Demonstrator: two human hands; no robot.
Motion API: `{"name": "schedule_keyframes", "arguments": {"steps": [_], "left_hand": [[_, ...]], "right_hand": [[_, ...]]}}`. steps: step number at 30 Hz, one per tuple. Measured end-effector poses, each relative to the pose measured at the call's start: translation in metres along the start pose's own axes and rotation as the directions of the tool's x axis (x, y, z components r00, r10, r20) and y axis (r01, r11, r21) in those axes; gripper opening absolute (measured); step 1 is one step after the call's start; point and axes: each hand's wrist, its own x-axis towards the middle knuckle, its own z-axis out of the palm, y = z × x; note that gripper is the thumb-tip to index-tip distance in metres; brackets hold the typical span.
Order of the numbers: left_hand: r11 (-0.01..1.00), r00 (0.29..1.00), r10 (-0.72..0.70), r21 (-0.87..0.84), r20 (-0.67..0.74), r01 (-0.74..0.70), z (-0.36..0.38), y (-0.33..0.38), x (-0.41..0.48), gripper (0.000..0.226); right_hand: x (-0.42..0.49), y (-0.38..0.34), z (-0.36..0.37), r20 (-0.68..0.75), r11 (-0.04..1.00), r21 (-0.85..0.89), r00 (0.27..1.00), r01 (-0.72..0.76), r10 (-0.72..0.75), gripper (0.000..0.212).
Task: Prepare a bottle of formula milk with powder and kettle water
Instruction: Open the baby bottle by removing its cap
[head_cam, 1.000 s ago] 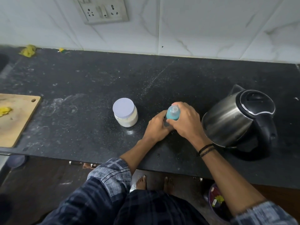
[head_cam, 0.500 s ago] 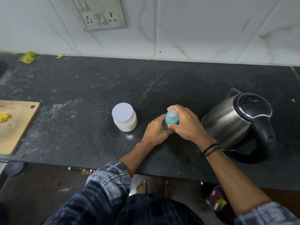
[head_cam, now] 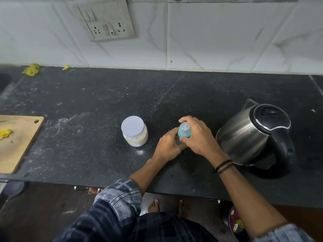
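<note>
The bottle (head_cam: 183,131) is being kept upright near the middle of the worktop (head_cam: 104,95). It is being clasped low by the left grip (head_cam: 167,145) so it cannot turn, and grasped round its top by the right grip (head_cam: 199,137), probably for unscrewing. The lidded powder jar (head_cam: 134,131) is being kept at its 9 o'clock and the kettle (head_cam: 253,135) at 3 o'clock, both within reach.

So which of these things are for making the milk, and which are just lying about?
For the job: small teal baby bottle, gripped by left hand and right hand; clear jar of white powder, pale lid; steel kettle, black lid.
Lying about: wooden chopping board; crumpled yellow scrap by the wall.
</note>
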Motion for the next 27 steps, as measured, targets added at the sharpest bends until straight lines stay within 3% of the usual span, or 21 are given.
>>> {"name": "schedule_keyframes", "arguments": {"steps": [5,10,16,20,27], "left_hand": [[1.000,1.000,-0.004,0.003,0.001,0.004,0.0008,0.0031,-0.0009,0.058],[1.000,1.000,0.009,0.000,-0.006,-0.009,0.0024,-0.0026,0.0000,0.046],[1.000,1.000,0.011,-0.014,-0.011,-0.011,0.0022,-0.0006,-0.0008,0.050],[1.000,1.000,0.024,-0.002,-0.006,-0.024,0.0024,-0.0031,-0.0001,0.046],[1.000,1.000,0.026,-0.005,-0.010,-0.026,0.0006,0.0018,-0.0023,0.056]], "right_hand": [[-0.0033,-0.0004,-0.0012,0.038,0.998,0.049,0.999,0.031,-0.033,0.078],[-0.0036,-0.0022,0.0026,-0.045,1.000,0.009,0.999,0.001,0.000,0.063],[-0.0033,-0.0032,-0.0029,0.017,0.999,0.050,1.000,-0.006,0.005,0.077],[-0.0055,-0.0030,-0.0002,-0.016,1.000,0.021,1.000,-0.018,0.018,0.064],[-0.0041,-0.0055,-0.0024,-0.020,0.997,0.064,0.999,-0.042,0.043,0.071]]}}
